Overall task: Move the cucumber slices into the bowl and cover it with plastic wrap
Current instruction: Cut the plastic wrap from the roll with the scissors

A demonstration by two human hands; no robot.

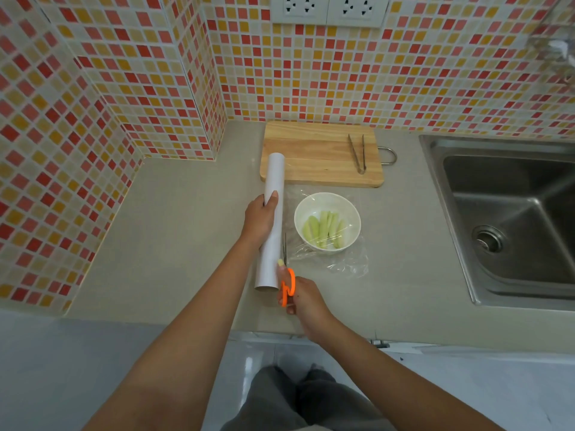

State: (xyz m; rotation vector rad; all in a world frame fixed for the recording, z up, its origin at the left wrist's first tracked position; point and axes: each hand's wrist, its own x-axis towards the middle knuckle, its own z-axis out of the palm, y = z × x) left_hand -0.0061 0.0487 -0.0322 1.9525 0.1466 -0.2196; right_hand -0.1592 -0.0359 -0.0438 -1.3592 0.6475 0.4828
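Cucumber slices (326, 229) lie in the white bowl (327, 201), which stands on the grey table (174, 219) near the middle, just near of the board (314, 154). Clear wrap (339, 262) covers the bowl mouth and spreads loose and wrinkled on the table around it, mostly on the near and right sides.

Left hand (260, 219): fingers curled round the wrap roll (273, 219), thumb lying along its top. Roll is a white tube, held lengthwise just left of the bowl, its far end over the board's left near corner, its near end beside the right hand.

Right hand (303, 298): fingers grasping the orange handles of the scissors (287, 284). Blades point away, along the right side of the roll, between roll and bowl. Cannot tell whether the blades are parted or touching the wrap.

Board is wooden, lies against the tiled wall (311, 73); metal tongs (357, 152) rest on its right part, tips toward the far side. Steel sink (510, 213) is set into the table at right, well apart from the bowl. Sockets (326, 9) are on the wall above the board.
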